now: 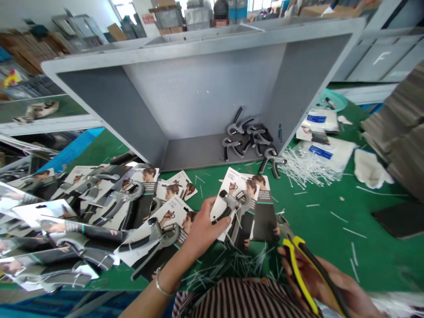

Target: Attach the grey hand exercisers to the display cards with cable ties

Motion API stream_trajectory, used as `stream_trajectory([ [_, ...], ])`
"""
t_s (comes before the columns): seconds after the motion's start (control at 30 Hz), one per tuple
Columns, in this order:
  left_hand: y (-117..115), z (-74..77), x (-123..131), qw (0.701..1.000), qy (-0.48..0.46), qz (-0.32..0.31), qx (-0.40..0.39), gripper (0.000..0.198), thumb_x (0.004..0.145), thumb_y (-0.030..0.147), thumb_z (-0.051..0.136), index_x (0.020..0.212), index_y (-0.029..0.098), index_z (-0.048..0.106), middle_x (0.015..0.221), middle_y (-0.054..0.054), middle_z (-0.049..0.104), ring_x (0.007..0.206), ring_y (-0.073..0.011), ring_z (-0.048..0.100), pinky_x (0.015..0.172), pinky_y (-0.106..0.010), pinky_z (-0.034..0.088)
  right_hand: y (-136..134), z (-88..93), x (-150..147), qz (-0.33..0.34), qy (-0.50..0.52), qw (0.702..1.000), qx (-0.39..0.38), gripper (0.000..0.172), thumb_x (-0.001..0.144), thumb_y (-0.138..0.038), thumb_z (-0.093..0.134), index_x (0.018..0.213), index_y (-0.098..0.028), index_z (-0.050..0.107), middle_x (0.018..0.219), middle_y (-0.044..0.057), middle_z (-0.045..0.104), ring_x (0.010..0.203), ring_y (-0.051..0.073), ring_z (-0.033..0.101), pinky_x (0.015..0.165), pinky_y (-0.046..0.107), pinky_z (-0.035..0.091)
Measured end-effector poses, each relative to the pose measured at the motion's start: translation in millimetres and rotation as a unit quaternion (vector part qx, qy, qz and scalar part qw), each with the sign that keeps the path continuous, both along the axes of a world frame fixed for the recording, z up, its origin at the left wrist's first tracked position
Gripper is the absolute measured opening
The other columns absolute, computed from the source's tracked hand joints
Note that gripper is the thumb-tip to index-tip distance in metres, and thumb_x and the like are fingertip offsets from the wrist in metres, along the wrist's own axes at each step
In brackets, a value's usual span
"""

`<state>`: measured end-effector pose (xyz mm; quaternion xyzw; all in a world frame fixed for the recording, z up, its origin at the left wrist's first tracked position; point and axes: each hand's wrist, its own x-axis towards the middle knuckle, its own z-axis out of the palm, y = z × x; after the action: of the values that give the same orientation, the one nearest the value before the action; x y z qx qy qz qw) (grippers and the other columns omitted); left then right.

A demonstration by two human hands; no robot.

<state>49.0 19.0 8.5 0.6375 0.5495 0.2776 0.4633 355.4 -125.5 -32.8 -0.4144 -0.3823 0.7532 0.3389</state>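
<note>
My left hand (204, 227) is closed on a carded hand grip strengthener (240, 201), its thumb across the front of the card. A white zip tie runs over the grip near the thumb. Another printed card (266, 212) lies under and beside it. In my right hand (318, 278) is a pair of yellow-and-black pliers (300, 251), jaws pointing toward that card, handles slightly apart. Several more carded hand grips (162, 234) are piled left of my left arm. Loose hand grips (253, 134) lie inside the tipped grey crate.
The grey crate (205, 51) stands on its side at the back of the green table (318, 229). A heap of white zip ties (309, 168), plastic bags (341, 152), a white glove (372, 168) and a dark flat object (400, 218) lie right. Cut ties (245, 260) litter the front.
</note>
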Motion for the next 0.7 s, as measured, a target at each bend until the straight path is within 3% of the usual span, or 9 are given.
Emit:
stream_trajectory([
  [0.03, 0.4, 2.3, 5.6, 1.0, -0.004, -0.013, 0.007, 0.05, 0.081, 0.031, 0.067, 0.126, 0.021, 0.048, 0.118, -0.006, 0.068, 0.108, -0.0242, 0.064, 0.097, -0.04, 0.046, 3.7, 3.1, -21.9, -0.034, 0.09, 0.995, -0.038, 0.076, 0.076, -0.07, 0.052, 0.136, -0.024, 0.051, 0.115, 0.016, 0.06, 0.081, 0.025, 0.065, 0.06, 0.034, 0.053],
  [0.1, 1.6, 5.5, 15.6, 0.999, -0.015, -0.032, 0.026, 0.05, 0.082, 0.03, 0.066, 0.127, 0.022, 0.049, 0.119, -0.005, 0.067, 0.108, -0.023, 0.063, 0.096, -0.038, 0.047, 15.6, 12.0, -57.5, -0.04, 0.183, 0.979, -0.087, 0.062, 0.078, -0.057, 0.058, 0.13, -0.023, 0.057, 0.11, 0.013, 0.06, 0.075, 0.02, 0.062, 0.059, 0.03, 0.052],
  [0.23, 1.4, 5.7, 20.7, 0.998, -0.013, -0.027, 0.047, 0.05, 0.082, 0.029, 0.066, 0.129, 0.023, 0.051, 0.121, -0.003, 0.067, 0.108, -0.0221, 0.063, 0.095, -0.037, 0.048, 33.6, 27.1, -85.1, -0.005, 0.218, 0.973, -0.075, 0.053, 0.08, -0.052, 0.062, 0.122, -0.018, 0.061, 0.099, 0.009, 0.06, 0.06, 0.012, 0.055, 0.046, 0.021, 0.046],
  [0.37, -1.1, 2.2, 12.2, 0.999, -0.028, -0.011, 0.031, 0.048, 0.082, 0.028, 0.066, 0.128, 0.022, 0.052, 0.121, -0.004, 0.067, 0.109, -0.0223, 0.063, 0.097, -0.037, 0.048, 36.8, 23.5, -81.8, -0.028, 0.227, 0.97, -0.083, 0.036, 0.081, -0.039, 0.066, 0.109, -0.017, 0.062, 0.082, 0.003, 0.059, 0.048, 0.007, 0.05, 0.039, 0.016, 0.041],
  [0.47, -0.2, 4.8, 8.1, 0.999, -0.018, -0.02, 0.034, 0.049, 0.083, 0.029, 0.066, 0.13, 0.023, 0.052, 0.12, -0.003, 0.067, 0.107, -0.0221, 0.064, 0.097, -0.036, 0.049, 40.8, 23.2, -69.8, -0.009, 0.208, 0.974, -0.09, 0.028, 0.082, -0.035, 0.067, 0.101, -0.017, 0.059, 0.087, 0.004, 0.061, 0.049, 0.008, 0.056, 0.04, 0.018, 0.045],
  [0.6, 3.9, 13.4, 7.3, 0.997, 0.03, -0.051, 0.054, 0.052, 0.082, 0.031, 0.066, 0.132, 0.025, 0.051, 0.123, -0.003, 0.066, 0.107, -0.0232, 0.064, 0.097, -0.038, 0.049, 54.9, 48.2, -42.3, 0.084, 0.079, 0.984, -0.137, 0.028, 0.09, -0.035, 0.063, 0.109, -0.016, 0.056, 0.102, 0.01, 0.067, 0.071, 0.015, 0.069, 0.048, 0.018, 0.05],
  [0.7, 4.9, 17.6, 7.8, 0.994, 0.041, -0.08, 0.069, 0.055, 0.083, 0.031, 0.066, 0.134, 0.024, 0.048, 0.131, -0.005, 0.062, 0.114, -0.0244, 0.061, 0.1, -0.039, 0.047, 70.8, 74.7, -26.8, 0.171, -0.011, 0.976, -0.135, 0.032, 0.091, -0.038, 0.062, 0.113, -0.016, 0.054, 0.102, 0.01, 0.069, 0.082, 0.017, 0.07, 0.055, 0.021, 0.054],
])
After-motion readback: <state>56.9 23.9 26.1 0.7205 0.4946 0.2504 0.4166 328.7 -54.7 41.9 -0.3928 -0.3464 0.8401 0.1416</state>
